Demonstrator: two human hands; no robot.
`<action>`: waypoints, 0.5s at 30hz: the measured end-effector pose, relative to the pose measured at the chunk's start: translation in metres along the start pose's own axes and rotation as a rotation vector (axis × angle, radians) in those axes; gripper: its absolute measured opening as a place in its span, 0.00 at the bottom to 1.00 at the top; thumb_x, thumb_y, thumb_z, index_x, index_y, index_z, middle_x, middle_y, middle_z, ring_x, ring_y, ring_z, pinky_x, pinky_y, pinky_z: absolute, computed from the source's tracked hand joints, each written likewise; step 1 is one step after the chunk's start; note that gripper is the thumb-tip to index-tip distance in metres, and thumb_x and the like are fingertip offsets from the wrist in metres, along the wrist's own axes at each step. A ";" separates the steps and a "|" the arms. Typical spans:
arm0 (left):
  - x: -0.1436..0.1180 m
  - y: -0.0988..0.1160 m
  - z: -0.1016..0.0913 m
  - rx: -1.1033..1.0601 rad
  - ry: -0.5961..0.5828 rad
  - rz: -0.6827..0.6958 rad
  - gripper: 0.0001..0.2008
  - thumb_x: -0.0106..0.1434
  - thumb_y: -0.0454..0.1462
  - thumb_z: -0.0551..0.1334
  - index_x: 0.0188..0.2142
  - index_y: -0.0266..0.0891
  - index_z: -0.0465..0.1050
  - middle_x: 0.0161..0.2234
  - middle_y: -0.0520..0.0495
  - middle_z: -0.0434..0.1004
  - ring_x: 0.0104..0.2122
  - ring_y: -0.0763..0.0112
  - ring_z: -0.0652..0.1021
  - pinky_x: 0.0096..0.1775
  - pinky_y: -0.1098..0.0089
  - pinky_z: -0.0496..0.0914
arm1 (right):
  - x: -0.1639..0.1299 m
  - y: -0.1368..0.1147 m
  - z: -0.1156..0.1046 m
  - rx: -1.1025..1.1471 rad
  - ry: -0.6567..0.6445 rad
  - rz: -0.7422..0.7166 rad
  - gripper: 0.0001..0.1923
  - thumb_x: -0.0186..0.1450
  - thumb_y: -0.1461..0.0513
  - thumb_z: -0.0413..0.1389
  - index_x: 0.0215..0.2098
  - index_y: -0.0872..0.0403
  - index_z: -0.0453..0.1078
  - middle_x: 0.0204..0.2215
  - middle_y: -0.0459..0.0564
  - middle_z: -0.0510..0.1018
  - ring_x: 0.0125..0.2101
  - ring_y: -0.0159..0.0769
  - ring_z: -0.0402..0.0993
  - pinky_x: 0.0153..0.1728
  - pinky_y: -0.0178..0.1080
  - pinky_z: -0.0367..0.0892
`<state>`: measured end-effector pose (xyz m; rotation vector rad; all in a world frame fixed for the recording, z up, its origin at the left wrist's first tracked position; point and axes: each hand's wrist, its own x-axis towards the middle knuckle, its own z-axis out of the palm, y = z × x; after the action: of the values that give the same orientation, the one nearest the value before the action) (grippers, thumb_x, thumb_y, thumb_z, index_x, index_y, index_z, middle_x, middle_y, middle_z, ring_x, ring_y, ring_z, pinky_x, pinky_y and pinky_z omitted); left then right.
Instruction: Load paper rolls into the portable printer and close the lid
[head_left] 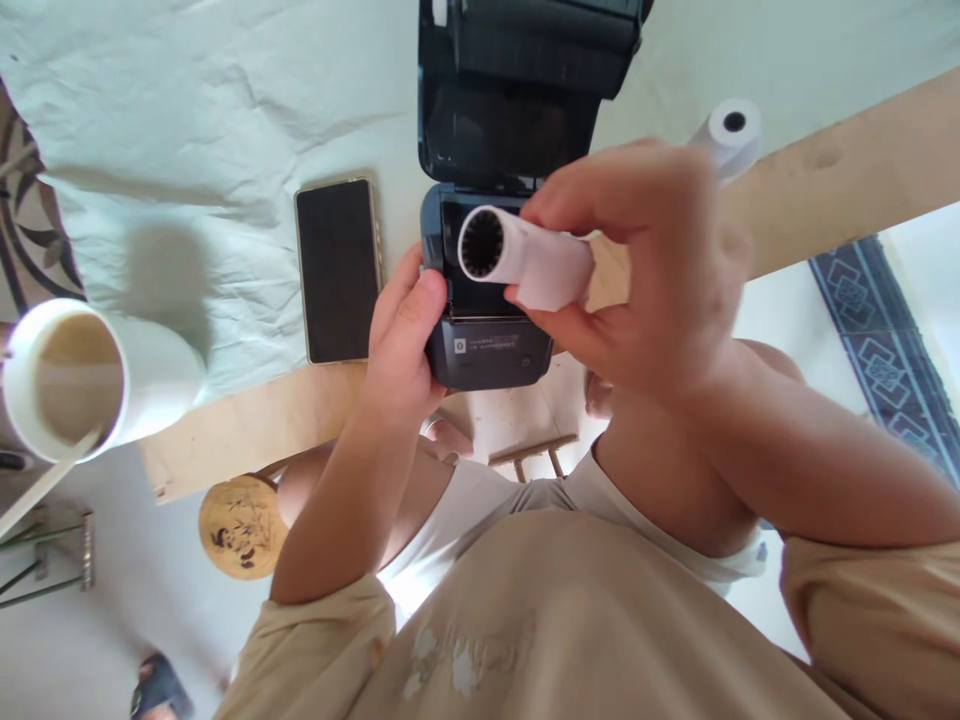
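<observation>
From the head view, the right hand [660, 270] held a white paper roll [525, 262] pinched between thumb and fingers [570, 200], its hollow end facing left, just above the open bay of a small dark printer [487, 350]. The printer's lid [517, 90] stood raised behind. The left hand [405, 335] gripped the printer's left side, thumb pressed on its front corner, fingers curled round the edge. The printer sat at the tabletop [187, 130] edge, a dark phone [337, 268] just beside it. A second paper roll [731, 130] lay behind the right hand. A white cup [90, 375] stood at far left.
</observation>
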<state>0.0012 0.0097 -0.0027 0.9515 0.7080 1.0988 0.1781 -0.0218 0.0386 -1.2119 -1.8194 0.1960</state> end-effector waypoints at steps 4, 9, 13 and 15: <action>-0.001 0.001 0.003 0.032 0.016 -0.001 0.14 0.68 0.48 0.63 0.41 0.41 0.79 0.39 0.50 0.82 0.52 0.62 0.81 0.54 0.65 0.75 | 0.001 0.006 0.009 -0.197 -0.067 -0.051 0.15 0.59 0.74 0.52 0.39 0.50 0.66 0.43 0.42 0.81 0.44 0.37 0.80 0.41 0.42 0.72; -0.001 -0.005 -0.003 -0.033 -0.017 0.034 0.16 0.67 0.49 0.63 0.44 0.40 0.79 0.38 0.49 0.81 0.52 0.62 0.80 0.54 0.65 0.74 | -0.005 0.006 0.008 -0.169 0.009 -0.196 0.05 0.67 0.66 0.55 0.34 0.50 0.69 0.40 0.44 0.80 0.38 0.34 0.75 0.37 0.42 0.67; 0.000 -0.008 -0.013 0.093 -0.048 0.020 0.20 0.59 0.50 0.71 0.47 0.43 0.76 0.35 0.51 0.80 0.38 0.67 0.80 0.38 0.70 0.75 | -0.010 0.001 0.006 -0.177 -0.067 -0.272 0.07 0.69 0.58 0.58 0.34 0.50 0.69 0.33 0.44 0.78 0.34 0.35 0.72 0.34 0.43 0.62; 0.001 -0.009 -0.016 0.141 -0.086 0.019 0.25 0.55 0.45 0.75 0.50 0.46 0.74 0.37 0.53 0.80 0.33 0.72 0.79 0.33 0.72 0.73 | -0.011 0.003 0.004 -0.131 -0.112 -0.285 0.12 0.70 0.51 0.57 0.36 0.50 0.70 0.34 0.45 0.78 0.36 0.36 0.73 0.35 0.44 0.64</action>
<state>-0.0088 0.0133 -0.0184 1.1210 0.7147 1.0285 0.1781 -0.0281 0.0282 -1.0312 -2.1064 -0.0178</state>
